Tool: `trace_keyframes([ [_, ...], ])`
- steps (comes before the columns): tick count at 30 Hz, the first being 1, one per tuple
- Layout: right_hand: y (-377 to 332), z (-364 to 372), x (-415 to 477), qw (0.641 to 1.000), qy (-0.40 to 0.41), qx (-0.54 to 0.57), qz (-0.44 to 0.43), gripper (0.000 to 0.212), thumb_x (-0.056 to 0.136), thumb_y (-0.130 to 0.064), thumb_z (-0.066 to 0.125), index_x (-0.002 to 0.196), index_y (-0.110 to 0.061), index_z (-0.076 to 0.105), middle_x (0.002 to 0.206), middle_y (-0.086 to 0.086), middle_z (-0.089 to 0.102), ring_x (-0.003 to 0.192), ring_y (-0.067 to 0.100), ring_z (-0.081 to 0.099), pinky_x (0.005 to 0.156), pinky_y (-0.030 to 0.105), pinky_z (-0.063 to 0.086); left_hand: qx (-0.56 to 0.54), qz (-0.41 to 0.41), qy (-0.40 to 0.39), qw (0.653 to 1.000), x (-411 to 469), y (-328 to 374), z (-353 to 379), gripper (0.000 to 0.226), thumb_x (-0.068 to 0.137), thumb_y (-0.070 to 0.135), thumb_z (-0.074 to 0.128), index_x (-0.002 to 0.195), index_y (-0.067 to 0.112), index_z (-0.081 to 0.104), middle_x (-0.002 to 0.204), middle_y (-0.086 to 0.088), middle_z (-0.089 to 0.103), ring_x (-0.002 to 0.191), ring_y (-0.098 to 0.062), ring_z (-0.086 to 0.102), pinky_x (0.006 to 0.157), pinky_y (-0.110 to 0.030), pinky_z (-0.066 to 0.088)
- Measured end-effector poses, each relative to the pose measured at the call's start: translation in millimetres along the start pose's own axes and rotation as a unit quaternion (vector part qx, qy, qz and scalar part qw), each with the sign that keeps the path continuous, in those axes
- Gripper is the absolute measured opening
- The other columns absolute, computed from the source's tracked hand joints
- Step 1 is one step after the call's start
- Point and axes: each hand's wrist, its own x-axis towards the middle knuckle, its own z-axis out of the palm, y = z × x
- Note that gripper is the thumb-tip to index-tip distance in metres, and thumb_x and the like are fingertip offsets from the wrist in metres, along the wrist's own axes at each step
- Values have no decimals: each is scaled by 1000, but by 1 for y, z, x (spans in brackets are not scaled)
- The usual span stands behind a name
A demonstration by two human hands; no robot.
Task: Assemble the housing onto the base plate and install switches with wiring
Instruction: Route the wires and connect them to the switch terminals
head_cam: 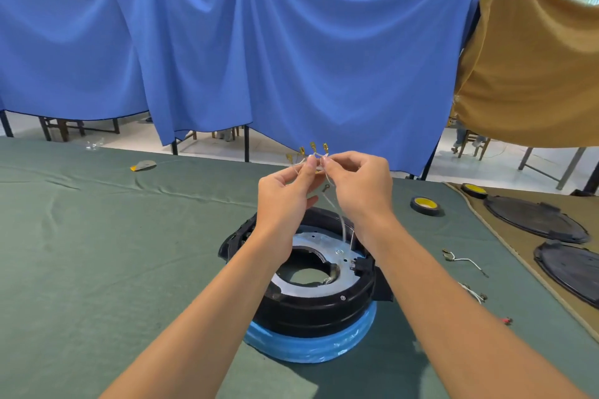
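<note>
A round black housing (311, 311) sits on the green cloth, its lower part wrapped in blue film (311, 347). A silver metal base plate (324, 246) with a central hole lies inside it, and a black switch (361, 264) is fitted at its right edge. Above it, my left hand (285, 194) and my right hand (356, 185) pinch a bundle of thin clear wires (312, 157) with several brass terminals sticking up. Strands hang from my right hand down to the plate.
Two black tape rolls with yellow cores (425, 205) (474, 190) lie at the right. Loose white wires (463, 260) lie beside the housing. Black round covers (534, 219) rest on a tan mat. Blue and tan curtains hang behind the table.
</note>
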Motion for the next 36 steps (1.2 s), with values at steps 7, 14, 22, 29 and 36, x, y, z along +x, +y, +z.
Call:
trace_keyframes([
  [7, -4, -8, 5, 993, -115, -1, -18, 13, 94, -17, 62, 81, -14, 64, 75, -4, 62, 61, 13, 66, 65, 31, 57, 5, 31, 31, 999, -2, 10, -17, 18, 95, 30, 61, 89, 19, 74, 83, 0, 77, 79, -12, 74, 69, -21, 56],
  [14, -3, -19, 15, 978, -185, -77, -60, 13, 93, -17, 64, 80, -15, 63, 73, -1, 62, 46, 6, 52, 48, 12, 40, 76, 3, 29, 997, -3, 16, -27, 23, 94, 31, 61, 80, 18, 73, 70, -2, 75, 59, -13, 70, 55, -23, 42],
  [22, -3, 4, 5, 987, -152, -56, 25, 19, 95, -30, 59, 89, -17, 72, 81, -5, 69, 87, 18, 62, 83, 35, 48, -5, -73, 30, 997, -2, 11, -25, 21, 95, 29, 61, 97, 11, 70, 88, -4, 77, 84, -15, 74, 67, -22, 51],
  [29, 3, 22, 4, 988, -80, 21, 133, 18, 93, -17, 63, 77, -12, 70, 68, 1, 71, 73, 16, 69, 78, 34, 57, 163, -52, 37, 985, 7, 3, -47, 26, 92, 43, 61, 91, 21, 75, 88, 3, 76, 92, -14, 70, 82, -32, 53],
  [36, 4, 20, 11, 930, -307, -4, 204, 15, 92, -19, 64, 90, -7, 72, 70, 1, 71, 58, 10, 63, 66, 26, 52, 335, -29, 19, 942, 32, -4, -105, 24, 93, 45, 59, 90, 24, 72, 96, 4, 73, 101, -17, 65, 95, -37, 49],
])
